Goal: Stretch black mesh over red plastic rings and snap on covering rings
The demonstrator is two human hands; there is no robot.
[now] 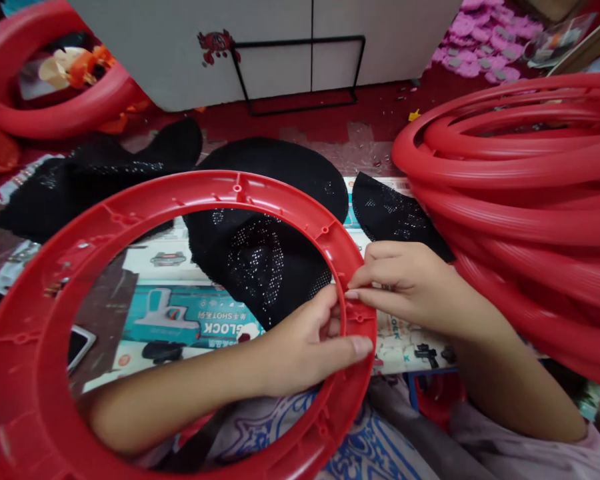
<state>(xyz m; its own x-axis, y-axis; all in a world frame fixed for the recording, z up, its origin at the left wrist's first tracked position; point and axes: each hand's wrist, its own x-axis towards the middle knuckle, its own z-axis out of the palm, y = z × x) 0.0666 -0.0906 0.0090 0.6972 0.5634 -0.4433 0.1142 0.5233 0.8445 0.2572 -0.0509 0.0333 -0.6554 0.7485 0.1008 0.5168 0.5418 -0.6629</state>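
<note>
A large red plastic ring [190, 190], hollow side up with ribs and screw posts inside, spans the front of the view. My left hand [320, 347] reaches through its middle and grips the right side of the rim, thumb on the channel. At that same side my right hand [400, 283] pinches its fingertips together over the channel; whatever they hold, if anything, is too small to make out. Beneath the ring lie pieces of black cloth [280, 160] with shiny dots, on a printed cardboard sheet [165, 317].
Several red rings [505, 173] are stacked at the right. Another red ring [70, 120] stands at the far left, near orange pieces. A white panel [280, 67] with a black wire frame [303, 41] rises at the back. Pink pieces [480, 37] are heaped at the back right.
</note>
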